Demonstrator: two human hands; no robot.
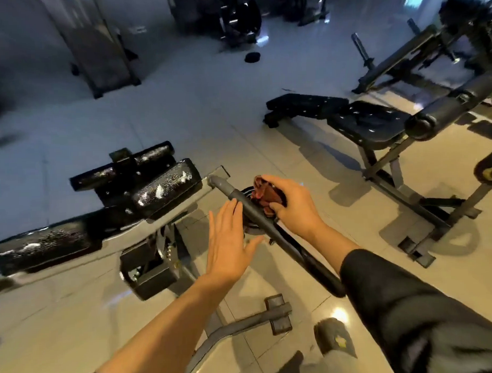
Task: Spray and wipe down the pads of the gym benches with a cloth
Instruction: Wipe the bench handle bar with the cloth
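My right hand (291, 203) grips a bunched dark red cloth (263, 192) just beyond a grey metal bar (257, 214) of the machine in front of me. My left hand (227, 242) is flat with straight fingers, its fingertips against the near side of that bar. To the left, black pads (167, 189) of this machine carry white foam spots and droplets; a lower long pad (43, 245) is wet too. A second black bench (368, 123) with white specks stands at the right. No spray bottle is visible.
A round roller pad (443, 109) and a barbell frame (396, 55) stand at the far right. A small dark disc (252, 57) lies on the glossy tiled floor farther back. The machine's grey foot (274, 315) and my shoe (335, 338) are near the bottom.
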